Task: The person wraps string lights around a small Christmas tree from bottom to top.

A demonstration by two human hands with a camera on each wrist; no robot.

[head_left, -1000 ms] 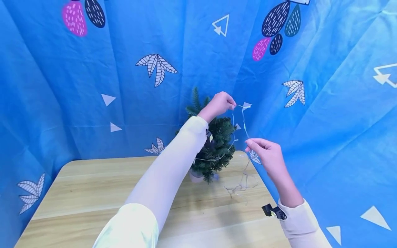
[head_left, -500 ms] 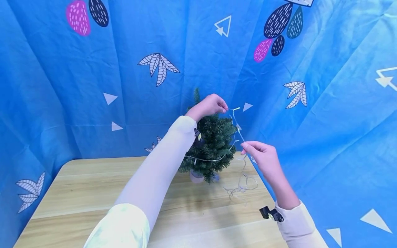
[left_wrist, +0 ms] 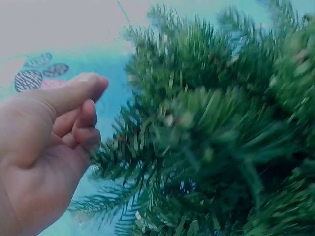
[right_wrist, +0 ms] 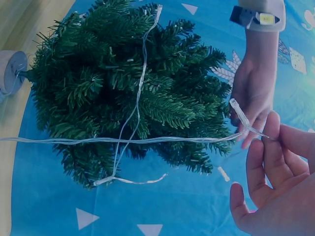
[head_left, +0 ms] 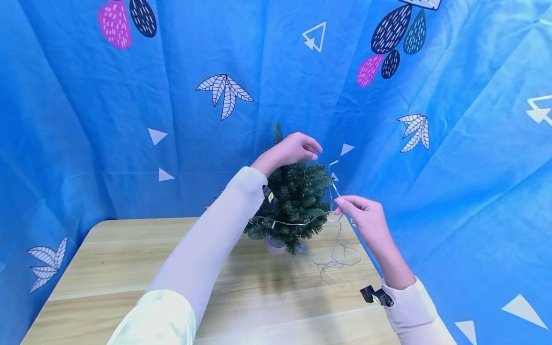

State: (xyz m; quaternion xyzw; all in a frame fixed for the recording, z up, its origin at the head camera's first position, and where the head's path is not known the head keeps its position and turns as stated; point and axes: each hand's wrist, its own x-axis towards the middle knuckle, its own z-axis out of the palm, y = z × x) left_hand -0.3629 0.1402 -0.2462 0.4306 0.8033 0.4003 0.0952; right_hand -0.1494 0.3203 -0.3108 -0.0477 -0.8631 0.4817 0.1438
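Observation:
A small artificial Christmas tree (head_left: 304,196) stands at the back of the table in a pale pot (head_left: 276,247). A clear-wired string of lights (right_wrist: 192,139) crosses its front and hangs beside its right side. My right hand (head_left: 366,218), right of the tree, pinches this wire between thumb and fingers. A small clear bulb (right_wrist: 238,114) stands out close to those fingertips. My left hand (head_left: 297,147) hovers by the upper tree, fingers loosely bent. Nothing lies between its fingers (left_wrist: 86,120) in the left wrist view, where branches fill the right side.
Loose wire from the string lies in a tangle (head_left: 340,262) on the wooden table (head_left: 142,268), right of the pot. A blue patterned cloth (head_left: 207,158) hangs behind the table and along its right side.
My left hand has let go of the light string and moved left a little, its fingers loosening. The string's freed upper end has dropped slightly. My right hand has moved a little left, still pinching the wire.

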